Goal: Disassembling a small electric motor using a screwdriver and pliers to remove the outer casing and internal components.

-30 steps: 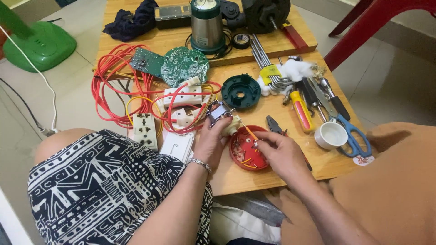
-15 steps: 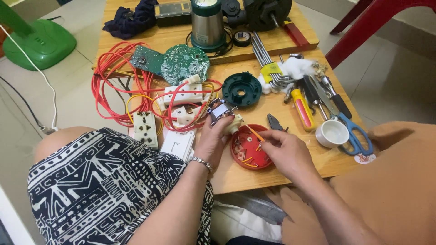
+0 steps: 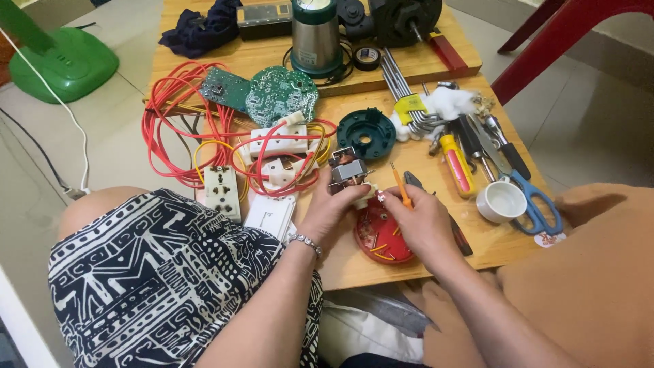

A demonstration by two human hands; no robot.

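My left hand (image 3: 332, 211) grips a small electric motor (image 3: 347, 170) with copper windings, just above the low wooden table (image 3: 354, 269). My right hand (image 3: 422, 221) holds a thin orange-handled screwdriver (image 3: 398, 185) upright, its fingertips close to the motor's lower edge. Under both hands lies a round red plastic housing (image 3: 380, 240) with short orange wires inside. A bracelet sits on my left wrist.
Red and yellow wires (image 3: 184, 116), white sockets (image 3: 221, 191), green circuit boards (image 3: 279, 94) and a dark green round cover (image 3: 366, 133) lie at left and centre. Screwdrivers (image 3: 458, 163), hex keys, blue scissors (image 3: 535, 204) and a white cup (image 3: 501, 201) lie right. A metal jar (image 3: 317, 34) stands behind.
Both hands have stayed over the red housing; the orange screwdriver in my right hand has tilted more upright and my fingers have shifted slightly toward the motor.
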